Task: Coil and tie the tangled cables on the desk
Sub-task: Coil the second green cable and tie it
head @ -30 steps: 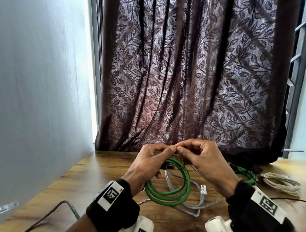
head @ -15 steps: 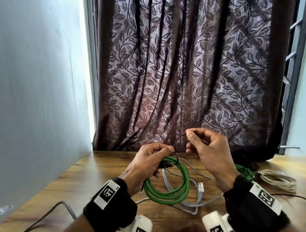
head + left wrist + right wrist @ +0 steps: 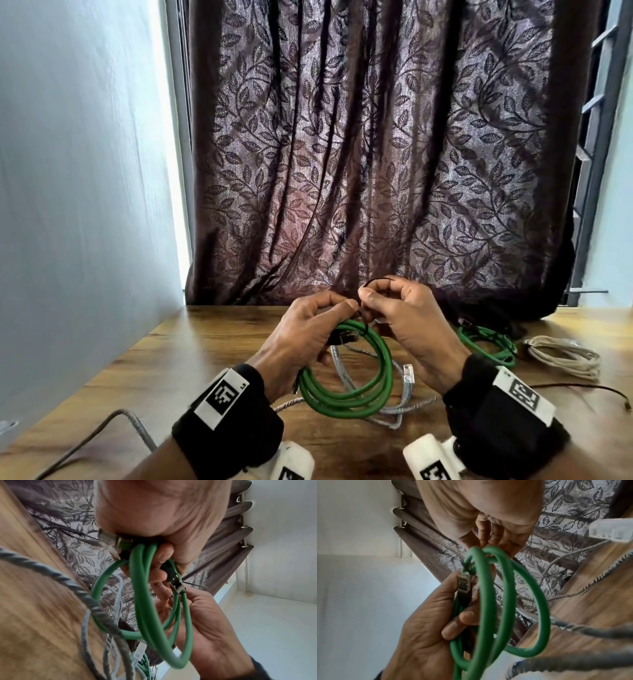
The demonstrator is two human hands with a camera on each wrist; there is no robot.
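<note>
While left hand (image 3: 305,332) grips green coil (image 3: 356,387), right hand (image 3: 407,322) pinches tie (image 3: 378,281).

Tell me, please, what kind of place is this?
Probably a room at home: a wooden desk against a plain wall, a leaf-patterned curtain over a window, and network cables lying on the desk.

dark leaf-patterned curtain (image 3: 376,154) hangs beside a pale wall (image 3: 75,171).
</note>
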